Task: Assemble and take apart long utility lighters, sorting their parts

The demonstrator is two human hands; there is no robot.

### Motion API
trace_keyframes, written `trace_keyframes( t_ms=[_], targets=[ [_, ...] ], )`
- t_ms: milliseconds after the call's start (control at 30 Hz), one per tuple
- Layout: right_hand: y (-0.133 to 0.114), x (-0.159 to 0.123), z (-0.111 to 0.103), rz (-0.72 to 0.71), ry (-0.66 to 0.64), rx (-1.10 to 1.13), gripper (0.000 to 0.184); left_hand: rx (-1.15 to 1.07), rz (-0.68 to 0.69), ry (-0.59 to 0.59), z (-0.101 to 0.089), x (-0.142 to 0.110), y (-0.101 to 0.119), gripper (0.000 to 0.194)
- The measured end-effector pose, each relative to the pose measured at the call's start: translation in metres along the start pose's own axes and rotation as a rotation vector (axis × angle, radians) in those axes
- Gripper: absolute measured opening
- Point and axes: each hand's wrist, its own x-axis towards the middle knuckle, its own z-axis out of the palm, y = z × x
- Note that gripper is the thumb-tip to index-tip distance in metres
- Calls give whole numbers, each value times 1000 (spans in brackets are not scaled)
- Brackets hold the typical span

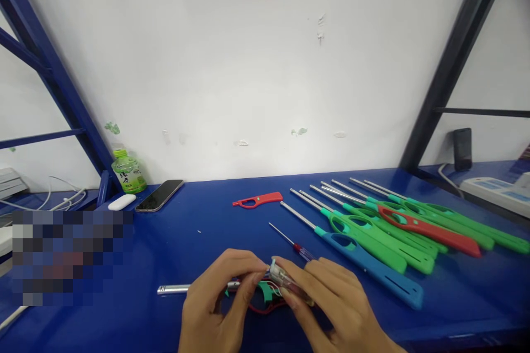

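Observation:
My right hand [335, 303] grips a small clear fuel tank [284, 276] with a whitish head, tilted up to the left. At that head, my left hand [223, 300] has thumb and forefinger pinched together; what lies between the tips is too small to tell. Under both hands lies an opened long-reach lighter, its metal tube [174, 289] pointing left. A green inner part [265, 292], thin white wires and a red shell edge show between the hands, the rest hidden. Just beyond my right hand is a screwdriver [304, 252] with a clear purplish handle.
A red lighter half-shell [269, 198] lies farther back. Several long lighters, green, red [439, 231] and blue [372, 267], fan out at right. A phone [160, 196], white case [122, 202] and green bottle [128, 171] stand at back left. A power strip [497, 193] is far right.

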Motion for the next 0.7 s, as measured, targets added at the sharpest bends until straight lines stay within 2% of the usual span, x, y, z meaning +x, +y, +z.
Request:
trace_keyframes(
  t_ms=[167, 333, 500, 700],
  targets=[
    [0, 2, -1, -32, -15, -17, 33, 34, 57, 0, 3, -2, -1, 23],
    [-1, 7, -2, -60, 5, -9, 30, 83, 119, 92, 9, -4, -2, 24],
    [-4, 9, -4, -54, 6, 56, 31, 136, 244, 148, 14, -4, -2, 26],
    [-6, 14, -11, -74, -24, 135, 31, 208, 346, 152, 16, -9, -5, 32]
  ],
)
